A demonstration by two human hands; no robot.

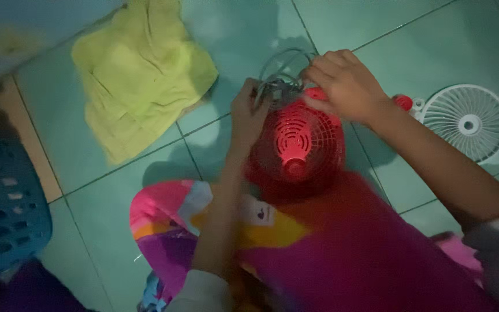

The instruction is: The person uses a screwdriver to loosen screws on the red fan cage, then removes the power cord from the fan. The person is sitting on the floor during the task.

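Two hands work at a small red fan in the middle of a green tiled floor [434,52]. Starting at the far left, a blue plastic basket [4,202] with slotted walls sits at the edge of view. Further in, a crumpled yellow-green cloth [140,75] lies flat on the tiles, well apart from the fan.

Next comes the left hand [248,112], its fingers curled around the left rim of the red fan body [295,141] and pressing against a wire guard [281,78] (thin grey wire, blurred) that stands at the fan's far edge. The fan body rests on the person's lap, on a bright cloth of pink, purple, yellow and red [342,242], with its ribbed red back and round hub facing the camera.

The right hand [342,84] closes down over the top right of the fan, fingertips pinching at the wire guard where it meets the red rim; exactly which wire it grips cannot be told.

To the right, just past the right wrist, a small red knob-like part [403,102] lies on the floor, touching or just beside a white round grille [466,122] with fine radial ribs, which lies flat on the tiles.
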